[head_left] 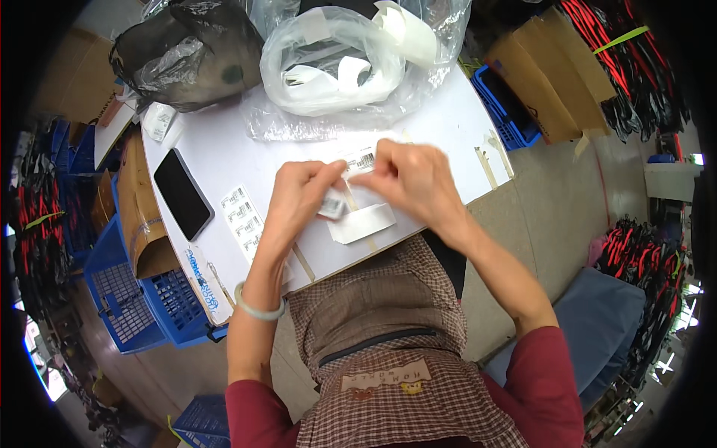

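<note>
Both hands are over the white table (216,153), thumbs and fingertips close together. My left hand (299,196) is closed, with a small white printed piece (333,207), seemingly a curled label, showing under its fingers. My right hand (418,179) is pinched, slightly blurred; what is in its fingertips is hidden. Just beyond the fingertips lies a strip of barcode labels (363,161). A blank white paper strip (363,224) rests by the table's near edge, below the hands. Left of my left hand lies a sheet of barcode labels (241,216), partly covered by my forearm.
A black phone (183,194) lies at the table's left. Across the back are a dark plastic bag (190,56) and a clear bag (328,93) with white paper rolls. Blue crates (123,287) and cardboard boxes (553,75) flank the table. A blue-grey covered block (597,328) stands at right.
</note>
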The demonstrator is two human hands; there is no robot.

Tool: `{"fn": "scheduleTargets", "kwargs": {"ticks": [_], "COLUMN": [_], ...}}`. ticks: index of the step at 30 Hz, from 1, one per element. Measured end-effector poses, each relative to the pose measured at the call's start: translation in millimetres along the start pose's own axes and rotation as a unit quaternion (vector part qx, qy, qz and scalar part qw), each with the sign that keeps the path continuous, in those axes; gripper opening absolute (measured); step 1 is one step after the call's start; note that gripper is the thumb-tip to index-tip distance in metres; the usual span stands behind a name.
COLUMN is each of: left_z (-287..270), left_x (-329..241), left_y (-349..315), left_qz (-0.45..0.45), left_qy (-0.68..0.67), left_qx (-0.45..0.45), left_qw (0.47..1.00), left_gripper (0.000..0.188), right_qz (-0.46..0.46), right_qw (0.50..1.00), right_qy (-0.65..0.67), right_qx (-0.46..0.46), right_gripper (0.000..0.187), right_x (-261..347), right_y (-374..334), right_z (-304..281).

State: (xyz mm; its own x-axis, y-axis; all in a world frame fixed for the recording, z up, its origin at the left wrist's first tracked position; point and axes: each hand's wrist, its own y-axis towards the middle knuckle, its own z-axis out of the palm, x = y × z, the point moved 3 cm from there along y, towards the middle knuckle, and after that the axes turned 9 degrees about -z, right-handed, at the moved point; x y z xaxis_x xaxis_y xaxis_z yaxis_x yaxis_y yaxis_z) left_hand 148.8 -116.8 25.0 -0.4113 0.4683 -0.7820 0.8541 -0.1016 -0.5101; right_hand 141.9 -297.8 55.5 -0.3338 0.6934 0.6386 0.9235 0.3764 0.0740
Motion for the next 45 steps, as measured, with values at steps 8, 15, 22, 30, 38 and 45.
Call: {"fn": "scheduleTargets", "kwargs": {"ticks": [8,15,22,30,38,45], "left_z": [-15,-9,-22,13,22,23], "left_x": [-4,6,39,38,49,53], "left_y": [-73,-96,-100,-75,-61,-60], "left_qz": [0.107,0.039,-0.092,-0.11,-0.081,-0.084], "left_qy": [-0.248,-0.242,-0.14,-0.019,0.046,0.032], "left_qx": [0.108,0.091,0.002,0.026,-0.008,-0.007], "left_qw": [0.957,0.965,0.986,0.993,0.996,0.996], "left_gripper": [0.03,0.018,0.016,0.024,0.033,0.035], "right_qz": [-0.115,-0.152,0.091,0.173,0.11,0.094], "right_qw": [0.934,0.937,0.871,0.923,0.955,0.963], "right_qy": [0.324,0.302,0.481,0.337,0.271,0.251], "right_qx": [-0.098,-0.093,-0.03,0.061,0.038,0.025], "right_gripper": [0.02,0.015,0.008,0.01,0.012,0.012], "right_x": [37,41,1,2,-2,0], "right_y": [-29,-35,-48,-50,-50,-50], "right_z": [15,15,-5,21,34,34]}}
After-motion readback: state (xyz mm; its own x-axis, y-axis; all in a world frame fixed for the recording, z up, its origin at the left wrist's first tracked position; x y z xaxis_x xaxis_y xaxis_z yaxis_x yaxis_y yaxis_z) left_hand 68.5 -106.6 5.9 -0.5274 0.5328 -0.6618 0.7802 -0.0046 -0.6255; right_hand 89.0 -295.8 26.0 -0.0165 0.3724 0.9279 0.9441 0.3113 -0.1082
